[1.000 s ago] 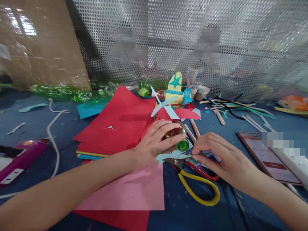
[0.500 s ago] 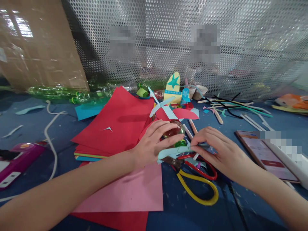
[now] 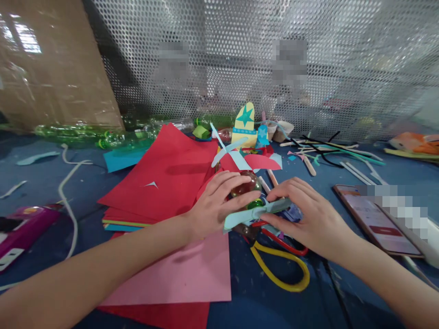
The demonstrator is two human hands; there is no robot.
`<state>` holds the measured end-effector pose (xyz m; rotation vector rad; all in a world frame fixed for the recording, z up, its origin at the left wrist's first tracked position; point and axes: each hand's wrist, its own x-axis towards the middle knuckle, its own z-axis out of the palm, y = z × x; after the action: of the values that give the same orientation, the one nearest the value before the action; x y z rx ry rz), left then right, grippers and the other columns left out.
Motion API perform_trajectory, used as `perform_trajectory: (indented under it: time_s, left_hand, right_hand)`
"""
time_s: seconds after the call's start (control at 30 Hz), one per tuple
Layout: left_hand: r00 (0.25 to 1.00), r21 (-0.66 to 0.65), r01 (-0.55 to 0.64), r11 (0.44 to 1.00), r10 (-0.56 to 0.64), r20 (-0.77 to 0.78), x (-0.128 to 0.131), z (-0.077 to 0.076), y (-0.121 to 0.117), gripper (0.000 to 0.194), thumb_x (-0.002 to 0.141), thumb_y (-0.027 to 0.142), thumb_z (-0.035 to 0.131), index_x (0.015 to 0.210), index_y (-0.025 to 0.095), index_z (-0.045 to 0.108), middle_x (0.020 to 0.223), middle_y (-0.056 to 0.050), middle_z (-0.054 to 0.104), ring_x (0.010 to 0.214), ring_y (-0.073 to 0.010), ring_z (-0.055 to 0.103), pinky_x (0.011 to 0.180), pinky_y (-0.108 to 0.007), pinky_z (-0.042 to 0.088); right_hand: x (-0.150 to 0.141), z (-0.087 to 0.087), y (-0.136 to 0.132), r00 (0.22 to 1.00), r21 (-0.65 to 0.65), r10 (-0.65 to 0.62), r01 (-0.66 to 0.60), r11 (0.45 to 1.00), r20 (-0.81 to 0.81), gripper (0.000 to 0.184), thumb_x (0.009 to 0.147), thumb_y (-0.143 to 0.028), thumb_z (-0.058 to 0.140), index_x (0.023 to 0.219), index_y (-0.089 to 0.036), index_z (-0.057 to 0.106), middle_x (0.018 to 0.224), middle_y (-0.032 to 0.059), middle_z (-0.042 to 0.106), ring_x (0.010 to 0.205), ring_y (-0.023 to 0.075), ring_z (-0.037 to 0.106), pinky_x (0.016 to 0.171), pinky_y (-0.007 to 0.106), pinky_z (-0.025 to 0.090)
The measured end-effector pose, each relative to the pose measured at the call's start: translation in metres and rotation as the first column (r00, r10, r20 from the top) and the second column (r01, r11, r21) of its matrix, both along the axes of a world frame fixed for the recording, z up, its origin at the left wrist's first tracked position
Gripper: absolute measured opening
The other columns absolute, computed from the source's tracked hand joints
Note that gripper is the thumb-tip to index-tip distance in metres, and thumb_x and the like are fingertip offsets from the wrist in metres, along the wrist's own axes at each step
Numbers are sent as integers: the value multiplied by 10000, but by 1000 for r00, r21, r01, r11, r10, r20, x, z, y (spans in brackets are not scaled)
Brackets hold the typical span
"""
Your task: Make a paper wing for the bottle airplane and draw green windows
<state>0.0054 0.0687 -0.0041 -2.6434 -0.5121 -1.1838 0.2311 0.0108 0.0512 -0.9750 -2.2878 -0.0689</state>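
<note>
My left hand (image 3: 219, 198) curls over a clear plastic bottle (image 3: 247, 183) with a green cap (image 3: 255, 204), its neck end towards me. Between the hands lies a narrow light blue paper strip (image 3: 242, 217), seemingly across the front of the cap. My right hand (image 3: 307, 212) pinches its right end between thumb and fingers. Whether my hidden left thumb touches its left end I cannot make out. Beyond my hands are red paper (image 3: 262, 161) and crossed pale blue paper strips (image 3: 230, 153). Scissors (image 3: 286, 288) with red and yellow handles lie under the strip.
Red paper sheets (image 3: 164, 169) and a pink sheet (image 3: 192, 278) lie left. A phone (image 3: 377, 224) is at right, a purple device (image 3: 27, 228) at far left. Sticks and pipe cleaners (image 3: 329, 148) lie behind. Green bottles (image 3: 68, 132) line the perforated metal panel (image 3: 233, 55).
The right end of the light blue strip has swung up and its broad face now shows more. My right hand has shifted slightly left; my left hand stays on the bottle.
</note>
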Motion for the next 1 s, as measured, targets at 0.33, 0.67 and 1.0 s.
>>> perform_trajectory:
  time_s: [0.33, 0.67, 1.0]
  left_hand:
    - [1000, 40, 19, 999, -18, -11, 0, 2, -1, 299, 1044, 306, 431, 1279, 216, 591, 1274, -124, 602, 1264, -268, 481, 1091, -477, 441]
    - [999, 131, 4, 991, 2, -44, 2, 2, -4, 284, 1039, 281, 450, 1274, 249, 608, 1256, -86, 642, 1259, -240, 505, 1123, -449, 406]
    - [991, 180, 59, 982, -36, -132, -2, 2, -9, 321, 1007, 179, 493, 1296, 247, 615, 1281, -51, 670, 1304, -204, 498, 1178, -399, 351]
  right_hand:
    - [-7, -6, -3, 995, -13, -95, 94, 995, -29, 174, 973, -401, 595, 928, -239, 550, 840, 57, 672, 792, 252, 652, 801, 437, 539]
    - [-3, -14, -12, 988, -121, -145, 139, 983, -45, 294, 858, -538, 697, 897, -252, 645, 857, 71, 699, 833, 279, 668, 772, 424, 552]
    - [-2, -8, -14, 955, -332, -255, 193, 923, -152, 327, 978, -487, 459, 857, -218, 601, 791, 73, 711, 738, 244, 686, 686, 375, 552]
